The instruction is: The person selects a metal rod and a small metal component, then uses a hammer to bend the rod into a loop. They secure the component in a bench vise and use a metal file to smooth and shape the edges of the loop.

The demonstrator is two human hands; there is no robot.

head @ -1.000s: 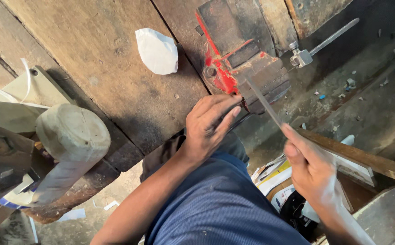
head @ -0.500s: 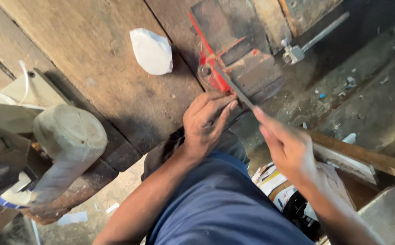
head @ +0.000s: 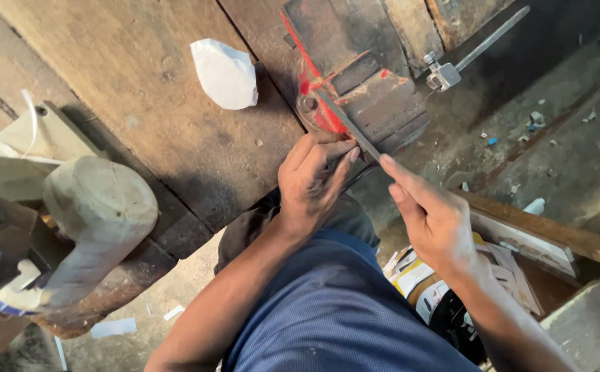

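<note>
Nearest the bottom of the frame we see a blue shirt [head: 341, 310] and two bare forearms rising from it toward the middle. The right hand [head: 434, 220], right of centre, has its fingers drawn together and pinched on the near end of a thin flat metal file [head: 348, 125], forefinger stretched along it. The left hand [head: 313, 180], just left of it at centre, curls its fingers together over something at the bench edge beneath the file — what it grips we cannot tell. The file runs up and left from the two hands to a red bench vise [head: 362, 96] in the upper middle, its far end lying on the jaws. The vise's steel handle bar [head: 479, 45] slants toward the upper right. The vise sits on a worn wooden workbench [head: 141, 103] filling the upper left, where a crumpled white bag [head: 225, 72] lies — well apart from the hands. A pale rounded wooden block [head: 96, 213] stands at the left edge.
</note>
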